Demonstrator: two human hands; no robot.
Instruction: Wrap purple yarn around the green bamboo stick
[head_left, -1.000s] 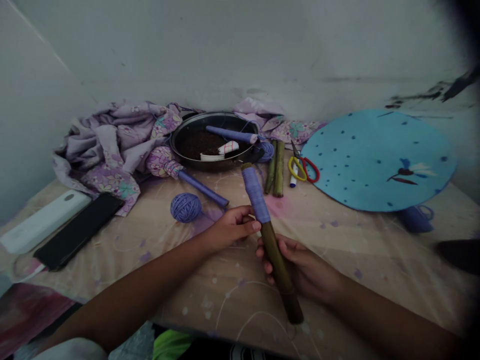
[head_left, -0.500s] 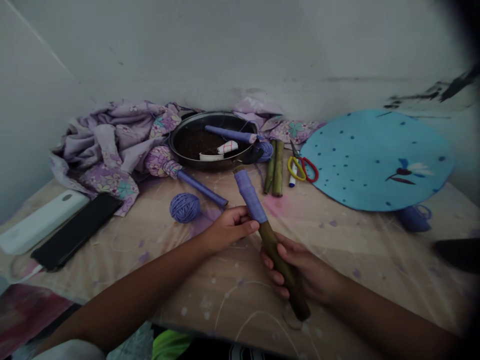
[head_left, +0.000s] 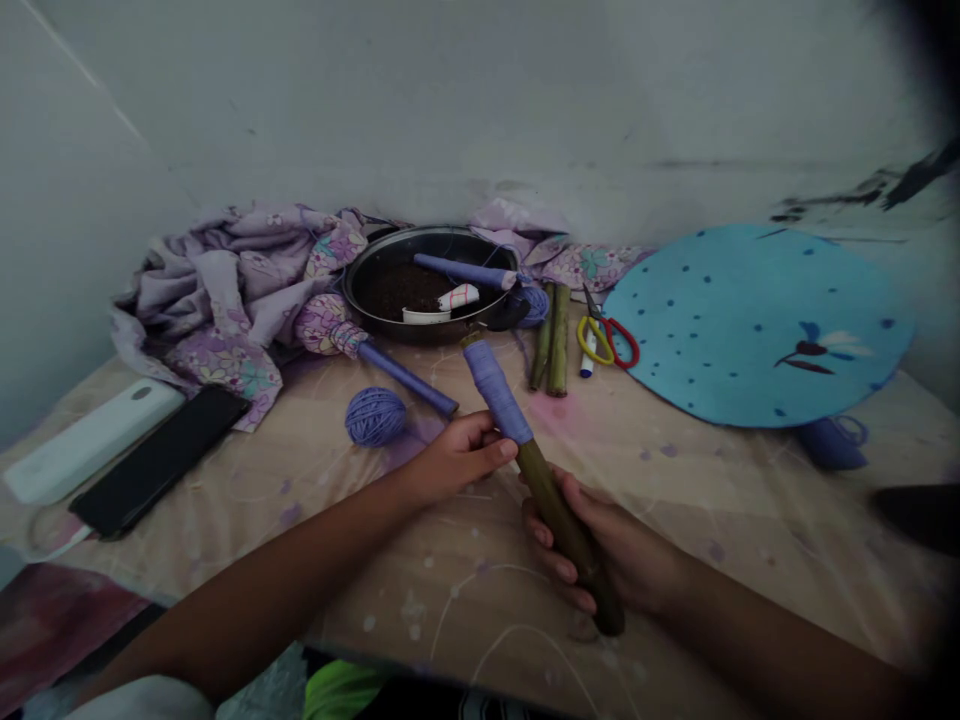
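Note:
A greenish-brown stick (head_left: 566,515) slants across the middle, its upper part wound with purple yarn (head_left: 496,390). My right hand (head_left: 600,540) is wrapped round the bare lower part. At the bottom edge of the winding, my left hand (head_left: 476,450) is closed on the stick, thumb in front and fingers partly hidden behind. Any loose strand in those fingers is too fine to make out. A ball of purple yarn (head_left: 375,417) lies left of the stick. Beyond it rests a purple-wound stick (head_left: 409,378) with a flowered cloth head (head_left: 328,325).
At the back stands a black pan (head_left: 367,318) with dark crumbly matter and another purple-wound stick (head_left: 465,270). Right of it are short green sticks (head_left: 558,340), scissors (head_left: 606,340) and a blue painted disc (head_left: 720,330). Crumpled cloth (head_left: 217,270), a white device (head_left: 94,440) and a black phone (head_left: 161,460) lie left.
The stick turns slightly in my right hand, and its wound top tips a little to the left. My left hand stays at the edge of the winding. The whole view shifts slightly.

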